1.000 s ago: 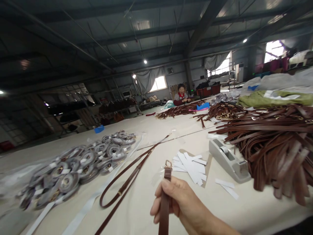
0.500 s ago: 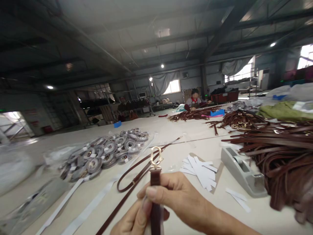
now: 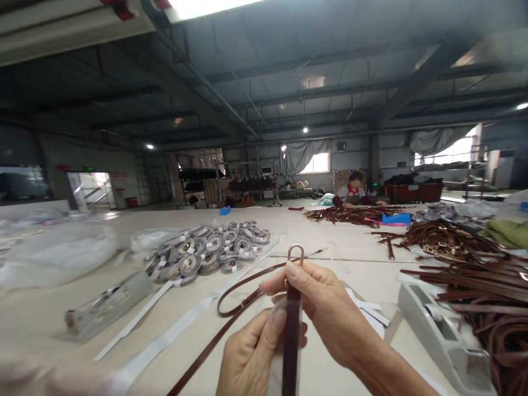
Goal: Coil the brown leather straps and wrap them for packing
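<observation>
A dark brown strap hangs upright in front of me, with a gold metal clasp at its top end. My right hand pinches the strap just below the clasp, thumb in front. Lower down, my left hand grips the strap's left side between thumb and fingers. Clear film seems to cover the part of the strap below my fingers. Behind my hands, a thin brown cord-like strap lies looped on the pale table.
Coiled, wrapped straps lie in a heap at left-centre. Grey tape dispensers stand at left and right. White paper strips lie beside my right hand. Brown straps are piled at right. A person sits across the table.
The view has turned left, bringing the left dispenser into view. My right hand has moved up to the clasp, covering its lower part. My left hand still grips the strap.
</observation>
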The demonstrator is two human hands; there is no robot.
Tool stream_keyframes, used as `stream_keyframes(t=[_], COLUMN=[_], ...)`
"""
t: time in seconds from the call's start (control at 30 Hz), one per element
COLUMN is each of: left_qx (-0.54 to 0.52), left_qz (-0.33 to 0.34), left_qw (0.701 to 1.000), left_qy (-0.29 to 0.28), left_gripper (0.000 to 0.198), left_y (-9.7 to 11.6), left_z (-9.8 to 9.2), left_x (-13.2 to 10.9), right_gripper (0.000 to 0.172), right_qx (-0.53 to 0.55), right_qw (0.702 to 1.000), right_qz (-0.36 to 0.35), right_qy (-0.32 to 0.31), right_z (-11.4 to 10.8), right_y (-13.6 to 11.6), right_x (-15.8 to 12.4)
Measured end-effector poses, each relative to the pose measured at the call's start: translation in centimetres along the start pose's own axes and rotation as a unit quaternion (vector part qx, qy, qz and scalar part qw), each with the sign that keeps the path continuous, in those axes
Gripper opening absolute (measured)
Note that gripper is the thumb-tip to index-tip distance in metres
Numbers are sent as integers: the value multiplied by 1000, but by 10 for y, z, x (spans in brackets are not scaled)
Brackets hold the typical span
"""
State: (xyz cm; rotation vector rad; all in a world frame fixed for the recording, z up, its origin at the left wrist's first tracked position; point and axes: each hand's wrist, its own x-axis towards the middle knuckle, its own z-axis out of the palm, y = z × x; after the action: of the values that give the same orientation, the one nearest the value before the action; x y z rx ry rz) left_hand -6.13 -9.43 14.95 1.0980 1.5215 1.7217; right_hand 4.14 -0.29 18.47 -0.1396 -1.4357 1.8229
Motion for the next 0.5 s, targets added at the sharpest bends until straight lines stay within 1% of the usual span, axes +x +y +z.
stream_keyframes(t=[0.1,0.17,0.23,0.3,0.37,0.4,0.47,0.5], left_qx=[-9,-13,-14,-18,-38,-49,-85,-109], left_qz=[39,69,93,103,106,110,99,85], left_qw=[999,997,994,994,993,992,991,990], left_qy=[-23,-41,-47,-44,-36,-31,-30,-36], left_gripper=[45,41,37,35,34,34,36,38], left_y=[12,17,20,19,18,17,15,14], left_z=[1,1,0,-1,-2,-2,-2,-3], left_x=[2,3,5,7,7,6,2,-1], right_gripper=[48,48,47,44,44,47,58,61], right_qx=[-27,-40,-51,-38,10,24,-21,-82], right_qw=[1000,999,999,999,1000,1000,999,996], right_qz=[11,10,15,7,-2,1,16,23], right_qy=[0,2,-7,-5,3,-2,-23,-33], right_z=[4,6,6,4,2,0,-4,-6], right_y=[1,1,2,6,16,24,46,58], right_x=[2,4,5,3,-5,-12,-29,-38])
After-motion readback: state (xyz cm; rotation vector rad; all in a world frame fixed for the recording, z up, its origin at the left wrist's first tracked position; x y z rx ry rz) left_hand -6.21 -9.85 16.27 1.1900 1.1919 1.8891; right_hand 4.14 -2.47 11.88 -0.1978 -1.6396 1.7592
